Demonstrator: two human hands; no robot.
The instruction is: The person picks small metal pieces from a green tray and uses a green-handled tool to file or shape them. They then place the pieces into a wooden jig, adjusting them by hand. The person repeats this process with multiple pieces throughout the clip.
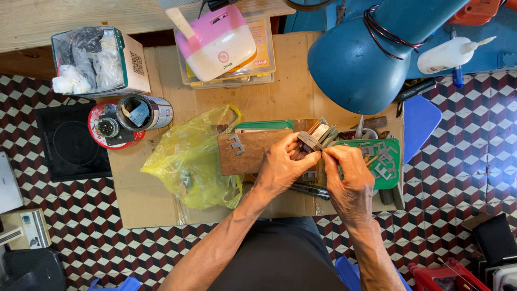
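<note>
My left hand [281,166] and my right hand [349,175] meet over the middle of a cardboard sheet [291,91]. Together they grip a small block of stacked metal plates [318,137], fingertips touching at its near edge. Under my left hand lies a brown wooden board [245,156] with one loose E-shaped metal plate [236,144] on it. Right of my right hand, a green tray [396,161] holds several more E-shaped plates [381,161]. A dark hand tool [309,189] lies below my hands.
A yellow plastic bag [191,161] sits left of the board. Behind it stand a tin can [146,112] and a box of bags [97,60]. A pink-and-white device [218,43] rests on a plastic case. A blue lamp shade [358,59] hangs at upper right, near a white glue bottle [449,54].
</note>
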